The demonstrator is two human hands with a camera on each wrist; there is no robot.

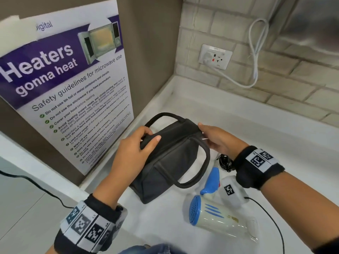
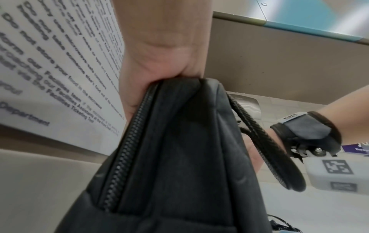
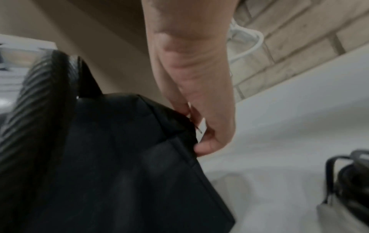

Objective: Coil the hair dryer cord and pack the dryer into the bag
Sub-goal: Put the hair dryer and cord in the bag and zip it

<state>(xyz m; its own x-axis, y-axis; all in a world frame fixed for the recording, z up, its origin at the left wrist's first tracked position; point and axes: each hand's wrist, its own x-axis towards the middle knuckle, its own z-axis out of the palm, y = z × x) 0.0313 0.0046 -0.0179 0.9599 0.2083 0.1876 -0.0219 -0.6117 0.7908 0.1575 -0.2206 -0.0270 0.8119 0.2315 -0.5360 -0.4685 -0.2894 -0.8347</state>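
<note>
A black zip bag (image 1: 170, 158) with two loop handles stands on the white counter (image 1: 256, 129), its zip closed. My left hand (image 1: 139, 143) grips its near top end (image 2: 171, 85), thumb over the fabric. At the bag's far top corner my right hand (image 1: 214, 136) pinches the small zip pull (image 3: 196, 126). The cream and blue hair dryer (image 1: 216, 215) lies on its side on the counter, right of the bag and below my right wrist. Its black cord (image 1: 224, 162) sits bundled beside my right wrist, also seen as the cord (image 3: 351, 178) in the right wrist view.
A microwave safety poster (image 1: 69, 85) hangs on the brown wall at left. A wall socket (image 1: 215, 56) with a white plug and looping white cable (image 1: 256, 52) sits on the brick wall behind. A thin black wire (image 1: 271, 217) runs from my right wrist camera.
</note>
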